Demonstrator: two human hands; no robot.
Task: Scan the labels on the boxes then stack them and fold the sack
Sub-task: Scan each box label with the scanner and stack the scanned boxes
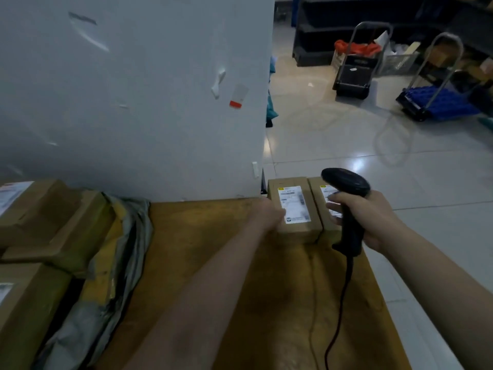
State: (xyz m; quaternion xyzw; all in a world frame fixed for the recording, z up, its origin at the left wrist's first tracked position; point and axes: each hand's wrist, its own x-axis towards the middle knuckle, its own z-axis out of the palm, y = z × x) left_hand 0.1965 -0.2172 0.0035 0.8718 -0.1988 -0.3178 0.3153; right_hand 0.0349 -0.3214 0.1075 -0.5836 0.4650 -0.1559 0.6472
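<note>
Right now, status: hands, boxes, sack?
Left hand grips left box; right hand holds scanner by right box. Boxes side by side, unstacked. Sack unfolded, left.

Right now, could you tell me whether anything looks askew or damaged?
The sack lies crumpled on the left, and the cardboard box beside it sits tilted. The white panel bears scuffs and peeling tape. The labelled boxes near the scanner look tidy.

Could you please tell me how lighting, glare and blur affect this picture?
Head view: dim overall; glare patches on the floor tiles; the box label is washed out, its print unreadable; the left hand is blurred, the scanner in the right hand sharper.
</note>
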